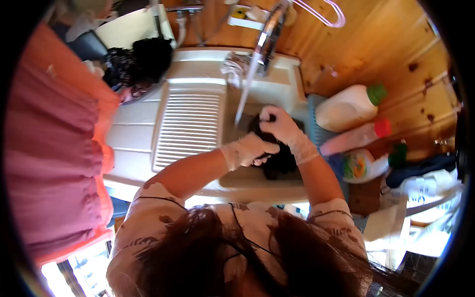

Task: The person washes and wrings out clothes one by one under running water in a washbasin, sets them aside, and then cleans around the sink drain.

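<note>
Hair (190,252); hands (246,150) (281,127) gripping black cloth (282,161) near sink's right wall (292,98), slim gap leftward.

Wht sink (129,141) w/ ribbed washboard (188,129); blk cloth (284,161) in basin (285,94), lt rag (233,70) at back.

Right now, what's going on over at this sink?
A person's gloved left hand and gloved right hand grip a black cloth in the sink basin. Water runs from the faucet, falling beside the hands. A ribbed washboard surface is to the left; a red-capped bottle lies to the right.
</note>
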{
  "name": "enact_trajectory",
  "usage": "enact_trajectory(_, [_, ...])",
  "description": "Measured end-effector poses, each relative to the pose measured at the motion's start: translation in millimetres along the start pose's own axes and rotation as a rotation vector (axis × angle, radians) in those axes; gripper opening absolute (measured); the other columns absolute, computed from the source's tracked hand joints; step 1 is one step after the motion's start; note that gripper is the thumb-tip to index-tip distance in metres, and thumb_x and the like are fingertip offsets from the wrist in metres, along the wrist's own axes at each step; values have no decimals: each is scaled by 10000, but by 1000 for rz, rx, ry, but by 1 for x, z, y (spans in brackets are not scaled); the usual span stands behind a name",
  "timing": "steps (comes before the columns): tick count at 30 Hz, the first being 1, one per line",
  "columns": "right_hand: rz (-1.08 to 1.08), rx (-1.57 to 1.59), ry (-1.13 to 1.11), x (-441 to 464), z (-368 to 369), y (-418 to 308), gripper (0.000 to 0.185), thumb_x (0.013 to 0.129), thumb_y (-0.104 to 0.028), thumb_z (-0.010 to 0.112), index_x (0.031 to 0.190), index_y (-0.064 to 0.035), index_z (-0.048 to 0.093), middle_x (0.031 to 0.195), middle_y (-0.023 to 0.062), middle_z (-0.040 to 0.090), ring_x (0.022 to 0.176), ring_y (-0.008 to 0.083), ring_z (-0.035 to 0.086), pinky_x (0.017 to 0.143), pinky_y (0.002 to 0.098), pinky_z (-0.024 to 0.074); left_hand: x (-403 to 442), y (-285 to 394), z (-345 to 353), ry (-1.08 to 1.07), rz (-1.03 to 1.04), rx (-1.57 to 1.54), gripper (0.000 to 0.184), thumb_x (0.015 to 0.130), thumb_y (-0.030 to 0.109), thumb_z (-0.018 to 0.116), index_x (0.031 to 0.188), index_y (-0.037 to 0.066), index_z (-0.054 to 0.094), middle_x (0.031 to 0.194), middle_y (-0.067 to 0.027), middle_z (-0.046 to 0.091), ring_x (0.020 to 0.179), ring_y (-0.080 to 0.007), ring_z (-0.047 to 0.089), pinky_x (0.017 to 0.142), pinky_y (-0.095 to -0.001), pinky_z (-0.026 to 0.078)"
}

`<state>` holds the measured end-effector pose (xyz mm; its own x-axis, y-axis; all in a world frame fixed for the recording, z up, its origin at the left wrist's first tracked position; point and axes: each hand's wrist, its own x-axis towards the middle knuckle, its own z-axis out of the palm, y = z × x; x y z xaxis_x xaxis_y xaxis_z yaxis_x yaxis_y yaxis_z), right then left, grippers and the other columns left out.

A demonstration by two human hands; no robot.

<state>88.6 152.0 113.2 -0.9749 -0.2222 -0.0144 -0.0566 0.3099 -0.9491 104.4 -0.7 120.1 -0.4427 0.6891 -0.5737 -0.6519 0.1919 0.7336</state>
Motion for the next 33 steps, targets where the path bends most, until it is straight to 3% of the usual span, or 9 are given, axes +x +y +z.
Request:
enact_trajectory(7, [-53, -407, 326, 3, 58, 47, 203, 658, -84, 655, 669, -12, 465, 657, 167, 503, 631, 349, 500, 595, 386, 434, 39, -67, -29, 401, 350, 641, 181, 754, 177, 648, 862, 36, 613, 697, -123, 618, 600, -263, 595, 530, -373, 471])
enact_trajectory(14, [-37, -380, 483, 12, 77, 31, 211, 656, -68, 650, 640, -4, 450, 641, 140, 495, 627, 295, 521, 606, 380, 434, 14, -53, -39, 514, 568, 853, 262, 743, 230, 672, 936, 58, 629, 787, -130, 648, 764, -292, 633, 684, -368, 502])
enact_trajectory(17, [-221, 23, 296, 27, 73, 11, 119, 696, -20, 639, 762, -13, 541, 733, 58, 538, 739, 202, 556, 701, 350, 455, -26, -32, -48, 483, 547, 437, 338, 712, 238, 733, 969, 46, 626, 779, -78, 647, 743, -205, 625, 676, -315, 502])
enact_trajectory(20, [-149, 360, 13, 32, 69, -44, 501, 779, 17, 632, 1255, -48, 489, 1140, 28, 539, 1063, 140, 503, 926, 258, 407, -80, 15, -83, 379, 375, 334, 528, 654, 295, 813, 1054, 21, 604, 887, -46, 646, 799, -130, 595, 717, -292, 501])
enact_trajectory(23, [-175, 460, -58, 26, 64, -82, 550, 839, -73, 626, 1344, -45, 408, 1305, 82, 452, 1192, 210, 464, 959, 318, 409, -86, 34, -172, 708, 961, 550, 648, 680, 349, 822, 1163, 5, 562, 1063, -123, 642, 959, -189, 608, 875, -319, 479])
enact_trajectory(26, [-13, 419, -189, 24, 42, -74, 459, 871, -116, 578, 1311, -46, 466, 1294, 67, 504, 1125, 186, 526, 953, 336, 410, -150, 105, -198, 1074, 985, 506, 580, 725, 277, 790, 1175, -8, 563, 1103, -113, 623, 1012, -209, 579, 909, -329, 452])
enact_trajectory(29, [50, 353, -102, 21, 24, -32, 387, 872, -149, 591, 1239, -39, 537, 1211, 48, 568, 1075, 176, 557, 921, 334, 435, -175, 144, -255, 1674, 909, 1200, 660, 719, 470, 742, 1133, -24, 595, 1130, -194, 620, 1074, -314, 575, 942, -384, 436])
enact_trajectory(31, [43, 145, -25, 15, 9, 7, 335, 866, -153, 598, 1177, -30, 579, 1130, 51, 615, 1014, 173, 590, 871, 308, 465, -168, 158, -274, 1835, 92, 1273, 768, 743, 578, 654, 1231, 0, 524, 1214, -241, 557, 1114, -407, 538, 978, -438, 405])
enact_trajectory(33, [150, -78, 73, 2, -14, 22, 334, 845, -155, 602, 1137, 7, 588, 1086, 112, 644, 987, 201, 620, 851, 301, 478, -153, 144, -269, 1851, 128, 1560, 834, 777, 620, 571, 1351, 42, 393, 1306, -258, 468, 1123, -454, 516, 967, -476, 408])
